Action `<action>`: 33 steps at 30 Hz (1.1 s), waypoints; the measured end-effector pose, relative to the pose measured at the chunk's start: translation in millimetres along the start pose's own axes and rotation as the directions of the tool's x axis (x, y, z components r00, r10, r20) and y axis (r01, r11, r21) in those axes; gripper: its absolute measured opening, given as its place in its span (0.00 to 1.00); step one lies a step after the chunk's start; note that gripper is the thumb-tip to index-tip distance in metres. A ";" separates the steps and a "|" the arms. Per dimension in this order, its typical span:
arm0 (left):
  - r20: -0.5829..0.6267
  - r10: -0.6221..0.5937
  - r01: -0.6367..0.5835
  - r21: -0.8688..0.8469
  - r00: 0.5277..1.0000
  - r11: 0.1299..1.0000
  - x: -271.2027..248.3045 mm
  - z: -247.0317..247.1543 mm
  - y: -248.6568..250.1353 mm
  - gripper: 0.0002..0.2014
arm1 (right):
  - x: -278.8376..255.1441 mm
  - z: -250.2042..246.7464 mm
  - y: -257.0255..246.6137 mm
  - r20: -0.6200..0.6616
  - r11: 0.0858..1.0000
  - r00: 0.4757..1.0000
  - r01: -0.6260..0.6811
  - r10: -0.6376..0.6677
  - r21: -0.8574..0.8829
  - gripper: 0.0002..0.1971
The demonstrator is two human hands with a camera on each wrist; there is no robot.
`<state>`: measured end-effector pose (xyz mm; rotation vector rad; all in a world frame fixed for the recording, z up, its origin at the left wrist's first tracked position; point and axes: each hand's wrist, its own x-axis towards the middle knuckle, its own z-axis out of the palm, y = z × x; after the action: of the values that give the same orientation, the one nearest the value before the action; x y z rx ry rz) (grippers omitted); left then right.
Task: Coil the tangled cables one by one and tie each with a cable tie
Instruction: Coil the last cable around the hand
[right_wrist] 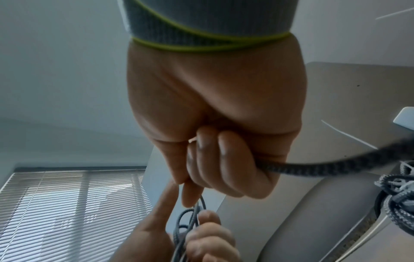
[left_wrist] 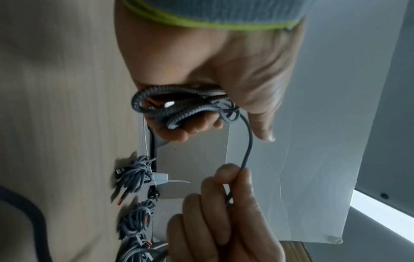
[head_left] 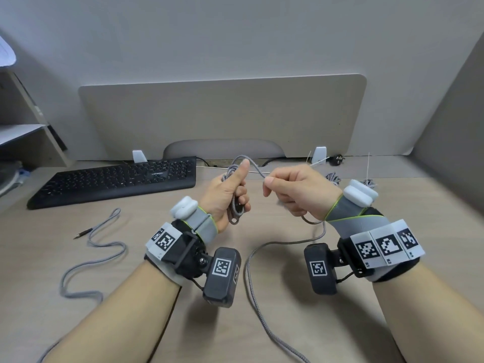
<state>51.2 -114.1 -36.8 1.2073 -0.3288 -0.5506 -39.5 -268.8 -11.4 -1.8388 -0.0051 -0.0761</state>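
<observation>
slack: grey braided cable (head_left: 262, 297) trails across bench (head_left: 340, 323) under both wrists.
left hand (head_left: 227, 197): fingers curled around the finished loops.
right hand (head_left: 293, 192): pinching the cable, feeding.
tip: lay each new loop matching, keep light tension.

The cable (head_left: 264, 297) is showing a woven cloth braid, grey flecked with dark, matt and rough-looking, and the coiled part (left_wrist: 177, 109) in the left wrist view is showing the same coarse weave. The table (head_left: 131, 297) is showing a pale wood-grain finish, smooth and matt. The keyboard (head_left: 115, 179) is looking like black matt plastic. The wrist straps (right_wrist: 210, 19) are looking like ribbed grey cloth edged in yellow-green. The divider panel (head_left: 222, 116) is presenting a smooth, dull beige face. The bundled cables (left_wrist: 134, 173) are carrying the same braided cloth.
</observation>
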 end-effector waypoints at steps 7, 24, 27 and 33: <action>-0.012 0.004 -0.005 -0.077 1.000 0.997 3.5 -3.8 3.3 0.20 | -0.2 23.8 2.5 0.118 0.968 0.993 0.025 0.005 -0.251 0.14; -0.131 0.185 -0.199 -0.100 0.974 0.975 8.5 -46.1 47.0 0.23 | 10.7 -2.5 24.4 0.005 0.957 0.990 -0.135 0.141 -0.256 0.15; -0.076 0.186 -0.181 0.069 0.980 0.981 3.7 -38.6 42.3 0.19 | 12.0 -4.6 26.2 -0.043 0.949 0.990 -0.140 0.133 -0.282 0.15; 0.074 0.051 -0.079 0.451 0.996 0.889 -9.5 -17.1 32.1 0.06 | 10.4 -3.7 20.0 -0.090 0.980 0.993 -0.086 0.070 -0.178 0.14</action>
<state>59.4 -87.3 -11.8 1.6277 -0.5699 -0.4644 -28.5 -278.1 -29.1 -2.0143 0.1367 -0.1013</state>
